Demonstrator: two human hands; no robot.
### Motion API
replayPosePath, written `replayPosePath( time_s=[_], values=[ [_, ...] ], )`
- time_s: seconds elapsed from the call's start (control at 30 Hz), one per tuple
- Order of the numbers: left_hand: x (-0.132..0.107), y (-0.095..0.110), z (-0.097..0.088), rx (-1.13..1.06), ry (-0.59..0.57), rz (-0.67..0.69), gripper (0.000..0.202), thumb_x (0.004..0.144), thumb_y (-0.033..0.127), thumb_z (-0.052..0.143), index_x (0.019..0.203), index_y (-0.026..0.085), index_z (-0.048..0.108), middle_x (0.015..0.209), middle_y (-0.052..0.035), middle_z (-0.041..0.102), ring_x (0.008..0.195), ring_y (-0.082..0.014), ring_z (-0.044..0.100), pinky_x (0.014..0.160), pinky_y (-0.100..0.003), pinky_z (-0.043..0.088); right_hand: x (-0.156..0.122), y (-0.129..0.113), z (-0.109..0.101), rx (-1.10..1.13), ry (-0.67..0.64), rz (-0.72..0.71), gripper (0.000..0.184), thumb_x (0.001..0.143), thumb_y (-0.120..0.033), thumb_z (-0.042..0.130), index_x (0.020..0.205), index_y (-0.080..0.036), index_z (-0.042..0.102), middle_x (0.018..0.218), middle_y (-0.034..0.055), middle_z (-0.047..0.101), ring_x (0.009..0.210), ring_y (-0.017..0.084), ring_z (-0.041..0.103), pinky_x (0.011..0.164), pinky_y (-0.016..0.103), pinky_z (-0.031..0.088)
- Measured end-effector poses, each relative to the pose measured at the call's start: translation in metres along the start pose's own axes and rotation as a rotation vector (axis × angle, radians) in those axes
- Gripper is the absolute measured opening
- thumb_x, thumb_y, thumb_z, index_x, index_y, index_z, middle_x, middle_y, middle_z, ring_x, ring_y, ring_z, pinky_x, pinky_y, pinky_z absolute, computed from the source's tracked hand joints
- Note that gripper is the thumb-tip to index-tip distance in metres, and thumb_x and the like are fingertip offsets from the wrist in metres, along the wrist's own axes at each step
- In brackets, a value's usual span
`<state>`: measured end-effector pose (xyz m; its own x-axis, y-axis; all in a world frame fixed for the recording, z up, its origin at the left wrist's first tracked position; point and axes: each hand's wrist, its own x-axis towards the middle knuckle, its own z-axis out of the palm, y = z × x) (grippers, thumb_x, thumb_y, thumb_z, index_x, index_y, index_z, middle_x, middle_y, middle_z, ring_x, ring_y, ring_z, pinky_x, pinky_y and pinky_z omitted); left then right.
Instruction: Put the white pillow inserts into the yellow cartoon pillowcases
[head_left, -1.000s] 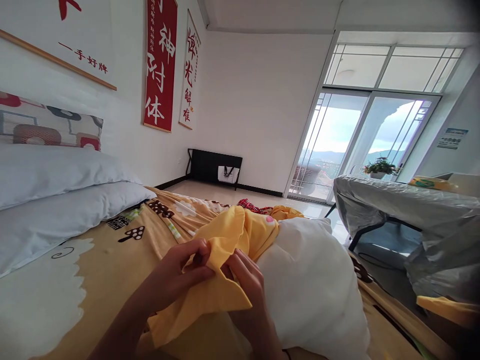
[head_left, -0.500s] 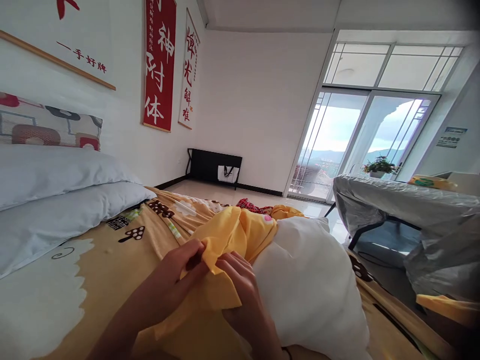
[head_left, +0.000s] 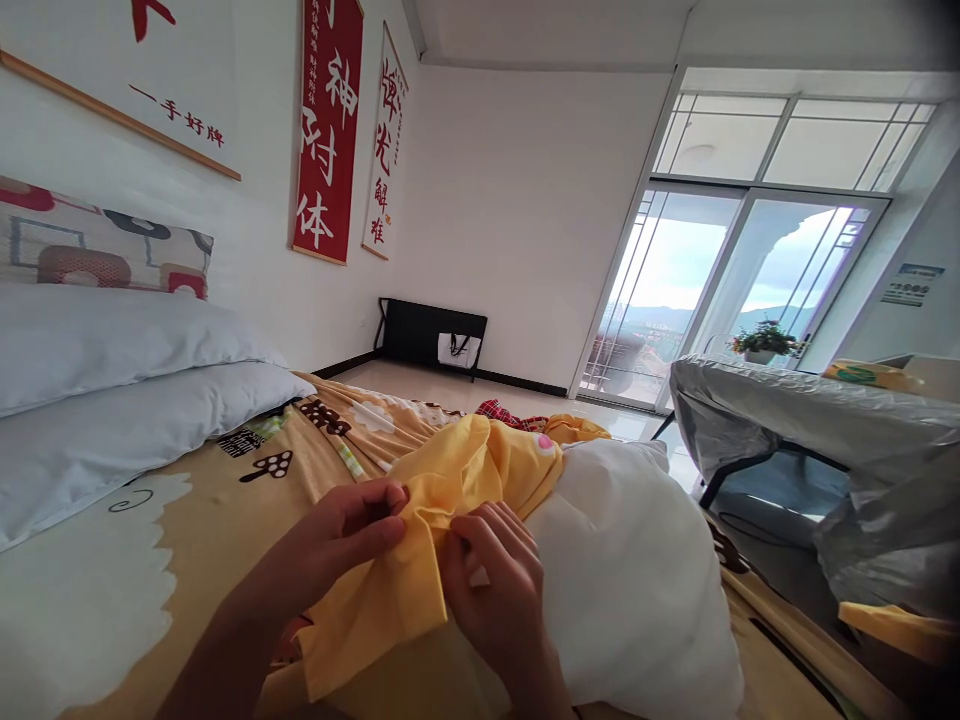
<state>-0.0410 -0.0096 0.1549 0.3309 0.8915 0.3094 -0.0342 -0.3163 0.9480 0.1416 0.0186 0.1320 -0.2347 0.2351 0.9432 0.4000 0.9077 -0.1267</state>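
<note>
A yellow pillowcase (head_left: 480,465) with a pink spot lies bunched on the bed, against a plump white pillow (head_left: 637,580). My left hand (head_left: 334,540) pinches the bunched cloth between thumb and fingers. Just to its right, my right hand (head_left: 495,580) is closed on the same cloth, its fingers curled in. A loose flap of the yellow fabric hangs down between my wrists. Part of the white pillow lies behind my right hand and forearm.
Two white pillows (head_left: 150,390) are stacked at left on the patterned bed sheet (head_left: 247,540). Red checked cloth (head_left: 510,412) lies at the bed's far edge. A plastic-covered table (head_left: 810,400) stands at right, with a potted plant (head_left: 765,342) on it. A black folded frame (head_left: 420,335) leans on the wall.
My right hand has shifted slightly right and turned, with its fingers more curled. My left hand has moved a little left. The yellow flap now hangs lower and further left.
</note>
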Motion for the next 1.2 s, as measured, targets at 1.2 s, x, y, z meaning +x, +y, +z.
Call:
replayPosePath(
  time_s=[1.2],
  values=[
    [0.014,-0.021,0.040,0.535,0.579,0.537,0.004,0.083,0.020,0.059,0.079,0.020,0.060,0.076,-0.0016,0.060,0.069,-0.0139,0.053,0.064,-0.023,0.042,0.001,0.009,-0.002,0.639,-0.103,0.508,0.015,0.076,-0.024,0.062,0.063,-0.016,0.059,0.055,-0.0029,0.051,0.051,0.008,0.041,0.046,0.020,0.032]
  ],
)
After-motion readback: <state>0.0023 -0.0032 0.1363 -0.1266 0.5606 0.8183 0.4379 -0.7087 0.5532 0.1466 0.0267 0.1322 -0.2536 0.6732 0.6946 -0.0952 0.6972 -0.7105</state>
